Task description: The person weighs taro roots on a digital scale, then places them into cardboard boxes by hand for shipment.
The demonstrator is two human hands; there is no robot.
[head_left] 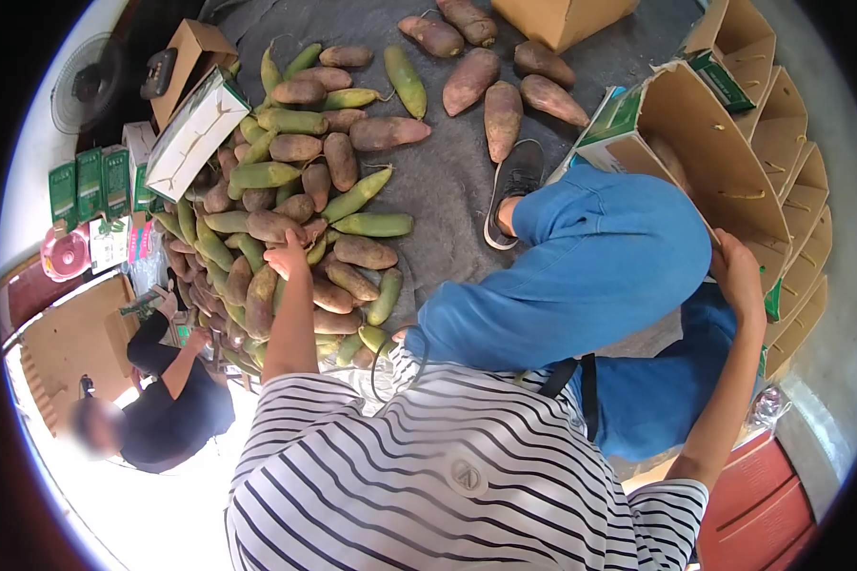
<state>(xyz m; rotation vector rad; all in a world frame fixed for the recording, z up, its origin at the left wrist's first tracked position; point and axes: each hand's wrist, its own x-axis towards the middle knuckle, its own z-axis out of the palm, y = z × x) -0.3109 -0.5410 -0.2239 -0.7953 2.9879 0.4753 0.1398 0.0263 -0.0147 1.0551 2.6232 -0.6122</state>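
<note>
My left hand (290, 255) is over the heap, its fingers curled at the end of a reddish-brown root (274, 226). Green and reddish-brown long roots lie closely around it. On the right, my right hand (733, 265) grips the lower edge of an open cardboard box (724, 157) that has green and white outer sides. Part of a root (669, 162) shows inside that box. My bent knee, in blue trousers, is beside the box and hides part of it.
Several larger reddish roots (470, 81) lie on the dark ground sheet (428, 257) ahead, near my shoe (518, 186). More open boxes (795, 214) stand at the right. A white-and-green carton (198, 133) leans on the heap. Another person (181, 409) is at the lower left.
</note>
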